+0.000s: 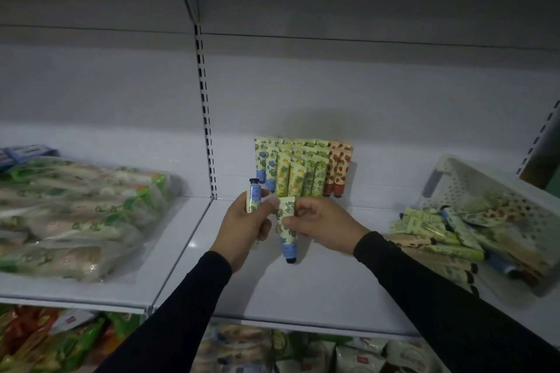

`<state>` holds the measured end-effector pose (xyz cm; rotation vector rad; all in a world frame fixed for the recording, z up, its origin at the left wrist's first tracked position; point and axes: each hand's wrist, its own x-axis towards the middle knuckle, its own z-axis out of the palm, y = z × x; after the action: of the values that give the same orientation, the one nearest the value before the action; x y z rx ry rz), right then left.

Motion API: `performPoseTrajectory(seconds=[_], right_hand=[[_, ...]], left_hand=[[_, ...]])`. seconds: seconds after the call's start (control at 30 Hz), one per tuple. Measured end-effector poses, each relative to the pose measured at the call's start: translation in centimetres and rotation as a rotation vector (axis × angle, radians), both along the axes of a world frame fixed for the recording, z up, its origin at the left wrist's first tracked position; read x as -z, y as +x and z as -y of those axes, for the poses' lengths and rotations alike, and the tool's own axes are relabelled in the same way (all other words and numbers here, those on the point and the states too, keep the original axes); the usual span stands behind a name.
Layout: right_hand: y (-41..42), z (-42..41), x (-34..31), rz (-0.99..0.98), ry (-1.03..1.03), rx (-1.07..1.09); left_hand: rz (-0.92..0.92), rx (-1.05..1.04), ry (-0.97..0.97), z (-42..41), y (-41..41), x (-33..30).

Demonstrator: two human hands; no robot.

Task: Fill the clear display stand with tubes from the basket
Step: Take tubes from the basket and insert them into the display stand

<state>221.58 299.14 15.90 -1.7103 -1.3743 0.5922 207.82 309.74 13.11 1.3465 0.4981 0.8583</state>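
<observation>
Clear display stand at the shelf's back edge looks mostly full already, my left hand and right hand each hold one blue tube, and I think many wait in the basket at the right edge.

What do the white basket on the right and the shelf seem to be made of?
Basket: probably moulded plastic, matte white, judging by its evenly perforated walls and rounded rim. Shelf: likely painted sheet metal, smooth with a faint sheen; it has a folded front edge.
</observation>
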Motion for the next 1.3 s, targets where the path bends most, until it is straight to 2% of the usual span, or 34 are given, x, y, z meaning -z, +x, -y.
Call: performPoseTrajectory(seconds=[0.1, 0.27, 0.47, 0.77, 1.0, 1.17, 1.3], right_hand=[[0.3, -0.3, 0.2, 0.013, 0.057, 0.033], [0.7, -1.0, 0.5, -0.021, 0.143, 0.077], [1.1, -2.0, 0.5, -0.017, 0.188, 0.110], [1.6, -2.9, 0.3, 0.027, 0.242, 0.162], [1.4, -2.8, 0.8, 0.014, 0.195, 0.133], [0.6, -2.6, 0.7, 0.010, 0.191, 0.117], [0.5, -2.3, 0.7, 0.022, 0.186, 0.114]], left_hand=[[-0.053, -0.039, -0.072, -1.0, -0.2, 0.3], [-0.155, -0.121, 0.126, -2.7, -1.0, -0.4], [-0.102, -0.160, 0.150, -6.1, -1.1, -2.8], [-0.153, -0.190, 0.260, -9.0, 1.2, -4.6], [-0.333, -0.127, 0.164, -9.6, 0.7, -4.1], [-0.269, -0.095, 0.036, -9.4, -0.5, -4.0], [-0.303, -0.071, 0.088, -9.5, -1.5, -3.9]])
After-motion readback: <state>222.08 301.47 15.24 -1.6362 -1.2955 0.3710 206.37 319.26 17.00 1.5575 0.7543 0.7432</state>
